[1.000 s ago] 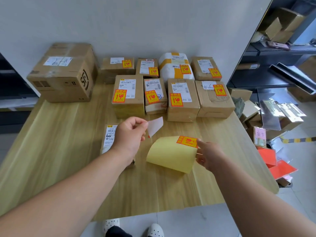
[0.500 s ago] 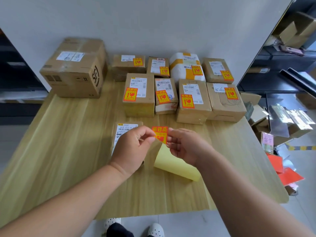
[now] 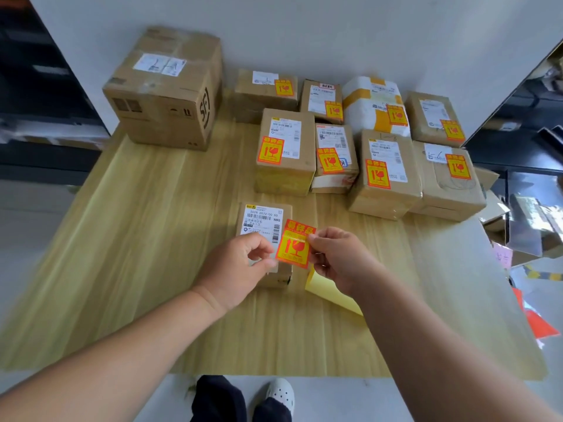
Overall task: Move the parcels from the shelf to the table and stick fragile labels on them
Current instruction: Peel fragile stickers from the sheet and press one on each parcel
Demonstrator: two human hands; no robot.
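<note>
My left hand and right hand are each pinching one side of the label, holding it over the parcel.

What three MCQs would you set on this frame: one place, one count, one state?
1. Where is the big box? A) far left of the table B) its near right C) the floor
2. How many parcels are labelled fragile? A) 4 B) 8 C) 11
3. The loose label is: A) lying flat B) pinched by both hands C) stuck down
Key: A, it stands at the far-left corner; B, two rows of four; B, left hand and right hand pinch its edges.
</note>
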